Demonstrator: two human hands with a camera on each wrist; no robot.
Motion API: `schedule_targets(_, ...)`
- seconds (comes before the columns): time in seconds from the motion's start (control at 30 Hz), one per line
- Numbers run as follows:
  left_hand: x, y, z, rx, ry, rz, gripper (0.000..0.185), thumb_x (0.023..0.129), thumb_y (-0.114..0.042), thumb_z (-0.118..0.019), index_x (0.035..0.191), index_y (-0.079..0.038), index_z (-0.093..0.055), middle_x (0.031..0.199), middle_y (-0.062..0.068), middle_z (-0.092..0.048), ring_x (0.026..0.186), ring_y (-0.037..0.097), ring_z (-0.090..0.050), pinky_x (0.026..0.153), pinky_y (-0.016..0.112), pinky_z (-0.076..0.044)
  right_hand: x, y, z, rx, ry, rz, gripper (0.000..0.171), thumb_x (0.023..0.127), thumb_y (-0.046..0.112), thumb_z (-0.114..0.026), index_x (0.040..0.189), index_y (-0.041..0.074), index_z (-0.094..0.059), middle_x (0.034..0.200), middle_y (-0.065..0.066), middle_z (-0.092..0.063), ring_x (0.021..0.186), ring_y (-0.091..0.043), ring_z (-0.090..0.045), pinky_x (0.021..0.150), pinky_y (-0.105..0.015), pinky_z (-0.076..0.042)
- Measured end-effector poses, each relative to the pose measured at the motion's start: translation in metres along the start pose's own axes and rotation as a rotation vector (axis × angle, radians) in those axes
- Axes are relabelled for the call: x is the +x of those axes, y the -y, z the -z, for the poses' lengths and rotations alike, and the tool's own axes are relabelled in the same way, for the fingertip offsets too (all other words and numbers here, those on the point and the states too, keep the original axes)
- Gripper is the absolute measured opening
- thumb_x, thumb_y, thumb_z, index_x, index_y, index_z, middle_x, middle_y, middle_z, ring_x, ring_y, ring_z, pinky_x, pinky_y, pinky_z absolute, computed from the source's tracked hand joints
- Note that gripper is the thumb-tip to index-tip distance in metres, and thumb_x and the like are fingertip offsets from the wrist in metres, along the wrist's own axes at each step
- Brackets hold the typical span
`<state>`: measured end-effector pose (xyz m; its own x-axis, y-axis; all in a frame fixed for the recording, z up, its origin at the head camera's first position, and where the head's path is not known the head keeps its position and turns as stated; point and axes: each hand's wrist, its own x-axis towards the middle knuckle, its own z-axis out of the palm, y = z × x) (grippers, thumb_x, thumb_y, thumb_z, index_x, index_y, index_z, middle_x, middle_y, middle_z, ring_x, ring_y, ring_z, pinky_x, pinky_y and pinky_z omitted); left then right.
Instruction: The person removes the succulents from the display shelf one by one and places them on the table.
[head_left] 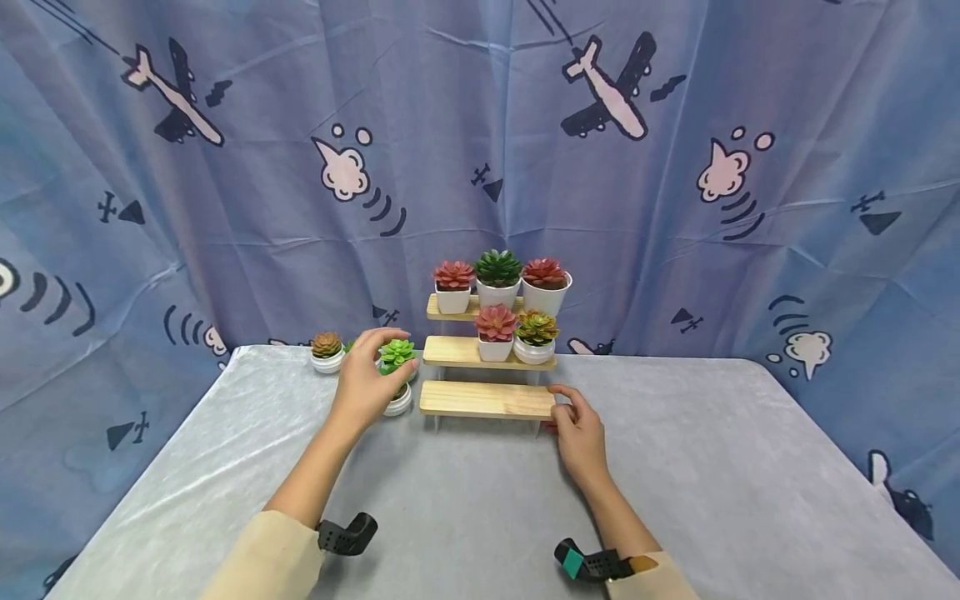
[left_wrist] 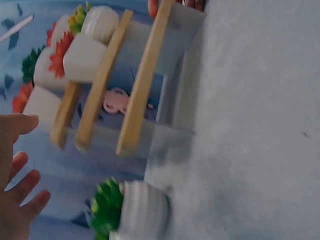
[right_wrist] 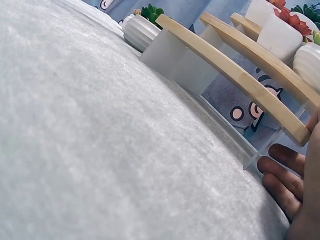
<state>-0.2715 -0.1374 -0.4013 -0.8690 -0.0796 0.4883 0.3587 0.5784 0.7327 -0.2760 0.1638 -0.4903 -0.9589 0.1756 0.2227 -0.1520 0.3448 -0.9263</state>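
Observation:
A three-tier stand with wooden planks (head_left: 487,400) and clear side panels stands at the middle of the table. My right hand (head_left: 582,437) grips the right end of its lowest plank; in the right wrist view the fingers (right_wrist: 282,172) lie below that plank, beside the clear panel. To the left of the stand, my left hand (head_left: 366,377) hovers over small potted succulents, thumb and fingers spread apart and holding nothing. A bright green succulent (head_left: 397,352) shows between its thumb and fingers. Partly hidden under that hand is a white ribbed pot (head_left: 401,403).
The top tier carries a red succulent (head_left: 453,275), a dark green one (head_left: 498,268) and a second red one (head_left: 545,273). On the middle tier stand a pink succulent (head_left: 495,323) and a yellow-green one (head_left: 537,327). A brown succulent (head_left: 326,344) sits far left, before a patterned curtain (head_left: 480,108).

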Motion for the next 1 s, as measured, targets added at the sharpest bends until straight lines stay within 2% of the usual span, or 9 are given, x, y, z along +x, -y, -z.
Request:
schedule_targets(0.1, 0.006, -0.012, -0.005, -0.002, 0.044, -0.031, 0.039, 0.085, -0.014, -0.081, 0.122, -0.011, -0.068, 0.127, 0.012, -0.064, 0.121, 0.034, -0.060, 0.100, 0.053, -0.051, 0.000, 0.000, 0.000, -0.004, 0.000, -0.004, 0.038, 0.094, 0.004, -0.049, 0.126, 0.012, -0.067, 0.082, -0.015, -0.075, 0.069, -0.002, -0.065, 0.067, -0.017, -0.053)
schedule_targets(0.3, 0.017, -0.029, -0.022, -0.018, 0.176, -0.062, 0.056, 0.086, -0.016, -0.081, 0.137, -0.012, -0.058, 0.132, 0.012, -0.061, 0.124, 0.033, -0.059, 0.103, 0.050, -0.050, 0.000, 0.000, -0.002, 0.020, 0.005, 0.000, 0.038, 0.094, 0.004, -0.048, 0.126, 0.010, -0.067, 0.085, -0.015, -0.076, 0.070, 0.000, -0.065, 0.069, -0.018, -0.055)
schedule_targets(0.37, 0.022, -0.032, -0.029, -0.049, 0.205, -0.064, 0.060, 0.085, -0.016, -0.081, 0.140, -0.012, -0.056, 0.134, 0.013, -0.060, 0.126, 0.034, -0.058, 0.105, 0.050, -0.049, 0.001, 0.000, -0.002, 0.028, 0.005, -0.001, 0.038, 0.094, 0.003, -0.048, 0.126, 0.010, -0.067, 0.084, -0.015, -0.076, 0.069, 0.000, -0.065, 0.069, -0.018, -0.056)
schedule_targets(0.57, 0.033, -0.037, -0.049, -0.200, 0.261, -0.041, 0.053, 0.086, -0.011, -0.080, 0.135, -0.013, -0.061, 0.140, 0.011, -0.056, 0.132, 0.035, -0.054, 0.111, 0.054, -0.047, 0.000, -0.001, -0.002, 0.025, 0.005, 0.004, 0.038, 0.094, 0.003, -0.048, 0.126, 0.009, -0.067, 0.082, -0.015, -0.075, 0.070, -0.004, -0.067, 0.069, -0.017, -0.056)
schedule_targets(0.73, 0.038, -0.036, -0.066, -0.336, 0.280, 0.016, 0.059, 0.085, -0.009, -0.081, 0.139, -0.014, -0.059, 0.144, 0.012, -0.054, 0.134, 0.035, -0.053, 0.112, 0.054, -0.047, -0.001, -0.001, -0.001, 0.025, 0.005, -0.001, 0.038, 0.094, 0.003, -0.048, 0.126, 0.009, -0.067, 0.083, -0.015, -0.075, 0.069, -0.003, -0.066, 0.068, -0.017, -0.055)
schedule_targets(0.87, 0.041, -0.035, -0.077, -0.436, 0.266, 0.045, 0.061, 0.084, -0.007, -0.081, 0.140, -0.014, -0.059, 0.144, 0.012, -0.056, 0.133, 0.033, -0.055, 0.111, 0.052, -0.048, -0.001, -0.001, -0.001, 0.021, 0.002, 0.000, 0.038, 0.093, 0.003, -0.049, 0.126, 0.009, -0.067, 0.081, -0.013, -0.075, 0.068, -0.001, -0.065, 0.068, -0.017, -0.055)
schedule_targets(1.0, 0.042, -0.036, -0.085, -0.484, 0.231, 0.064, 0.061, 0.083, -0.006, -0.082, 0.139, -0.014, -0.059, 0.140, 0.011, -0.061, 0.130, 0.030, -0.059, 0.108, 0.048, -0.051, 0.000, -0.001, -0.001, 0.022, -0.005, 0.004, 0.038, 0.093, 0.003, -0.049, 0.125, 0.009, -0.067, 0.079, -0.012, -0.075, 0.067, 0.000, -0.064, 0.067, -0.017, -0.055)
